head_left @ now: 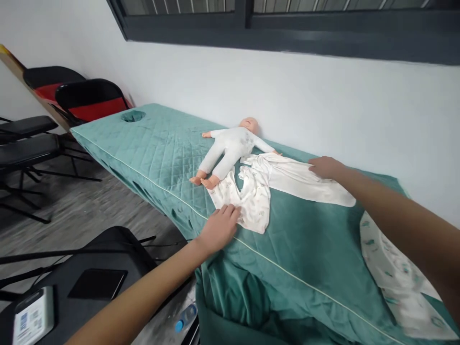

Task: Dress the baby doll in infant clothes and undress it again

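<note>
My left hand (221,227), fingers curled together, grips the near edge of a white baby garment (257,208) with a small print. Further right, my right hand (325,167) is closed on the upper edge of a plain white baby garment (302,179) spread out flat. The two pieces meet near the middle; I cannot tell whether they are joined. A baby doll (232,143) in a white body lies on its back just behind them, its head towards the wall and its feet beside the printed cloth.
A green quilted cover (172,143) drapes the long bed along the wall. Another printed cloth (391,268) lies at the right, partly behind my forearm. Chairs (93,98) stand at the left. A black chair (118,258) nearby holds a dark flat device and a white-labelled box. A bottle (187,316) is on the floor.
</note>
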`<move>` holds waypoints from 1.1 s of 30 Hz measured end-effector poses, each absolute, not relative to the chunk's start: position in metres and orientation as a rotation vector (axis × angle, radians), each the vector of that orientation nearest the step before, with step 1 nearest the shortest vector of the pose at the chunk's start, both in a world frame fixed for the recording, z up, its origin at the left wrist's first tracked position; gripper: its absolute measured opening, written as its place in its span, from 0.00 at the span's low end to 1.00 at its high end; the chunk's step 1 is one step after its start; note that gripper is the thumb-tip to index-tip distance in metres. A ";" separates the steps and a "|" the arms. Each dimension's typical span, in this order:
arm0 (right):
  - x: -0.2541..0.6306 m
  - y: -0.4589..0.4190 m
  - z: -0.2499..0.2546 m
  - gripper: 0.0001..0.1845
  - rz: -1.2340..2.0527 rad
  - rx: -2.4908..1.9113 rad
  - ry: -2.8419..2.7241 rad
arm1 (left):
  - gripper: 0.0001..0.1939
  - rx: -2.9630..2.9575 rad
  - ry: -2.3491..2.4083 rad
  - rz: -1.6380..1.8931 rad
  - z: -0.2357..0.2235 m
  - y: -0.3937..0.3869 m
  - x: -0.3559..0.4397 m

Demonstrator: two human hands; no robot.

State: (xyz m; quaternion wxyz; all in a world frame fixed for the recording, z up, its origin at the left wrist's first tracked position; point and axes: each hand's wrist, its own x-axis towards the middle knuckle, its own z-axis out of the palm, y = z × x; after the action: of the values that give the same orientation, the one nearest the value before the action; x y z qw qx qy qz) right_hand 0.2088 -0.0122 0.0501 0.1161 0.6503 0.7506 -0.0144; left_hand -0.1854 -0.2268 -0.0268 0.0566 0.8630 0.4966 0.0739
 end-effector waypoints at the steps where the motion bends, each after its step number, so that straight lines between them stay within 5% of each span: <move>1: 0.205 -0.024 0.060 0.15 -0.053 1.864 2.224 | 0.20 2.601 1.554 0.195 -0.026 -0.227 -0.186; 6: 0.191 -0.090 0.113 0.16 -0.068 1.685 2.344 | 0.13 2.458 1.525 0.215 -0.001 -0.235 -0.179; 12: 0.168 -0.162 0.173 0.21 0.000 1.670 2.729 | 0.08 2.203 1.214 0.687 0.083 -0.266 -0.146; 20: 0.124 -0.224 0.241 0.17 -0.374 1.324 3.219 | 0.03 2.064 0.689 1.413 0.154 -0.256 -0.095; 33: 0.146 -0.254 0.248 0.16 -0.076 1.669 3.078 | 0.04 2.118 0.849 1.231 0.180 -0.234 -0.058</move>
State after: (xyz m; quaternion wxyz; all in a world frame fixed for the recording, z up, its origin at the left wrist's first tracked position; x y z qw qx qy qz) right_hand 0.1459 -0.2542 0.2483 -0.1792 0.4689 0.8646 -0.0214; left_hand -0.0580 -0.2337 0.1801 0.2710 0.7863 0.3151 0.4571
